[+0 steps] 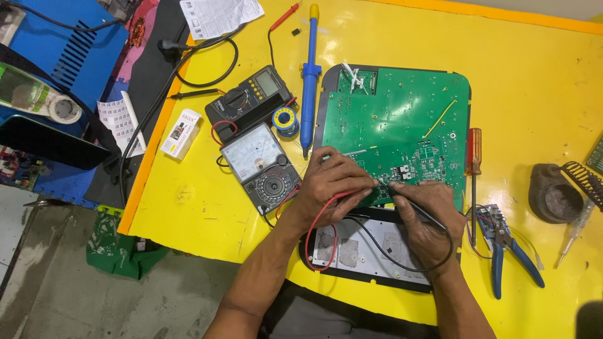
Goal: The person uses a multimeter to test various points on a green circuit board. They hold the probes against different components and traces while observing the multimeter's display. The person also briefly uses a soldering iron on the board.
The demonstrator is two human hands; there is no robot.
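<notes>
Left hand [330, 182] was curled, fingers closed down around a red probe [367, 190], its tip pressed onto the green circuit board [402, 119]. A red wire [314, 229] ran back from that hand, looping under the wrist. Right hand [424, 216] was closed in a pen grip on a black probe [408, 201], tip also touching the board just beside the red one. A black wire [402, 260] curved from under the right hand over a dark tray [352, 267] that sat below both hands. The two hands were nearly touching at the fingertips, both resting on the near edge of the board.

Just left of the left hand lay an analog meter [260, 166], and beyond it a black digital meter [251, 100]. A solder spool [286, 119] and a blue solder sucker [308, 81] lay between the meters and the board. Right of the right hand lay a screwdriver [474, 169] with an orange handle, then blue-handled pliers [505, 248], then a soldering iron stand [556, 191] well apart.

Packages and labels: a small white box [181, 133] with a yellow-orange end lay well left of the left hand, at the yellow table's [534, 75] edge. A white printed paper sheet [220, 16] lay far beyond the left hand. A white label strip [119, 119] with small print lay past the box, off the table.
</notes>
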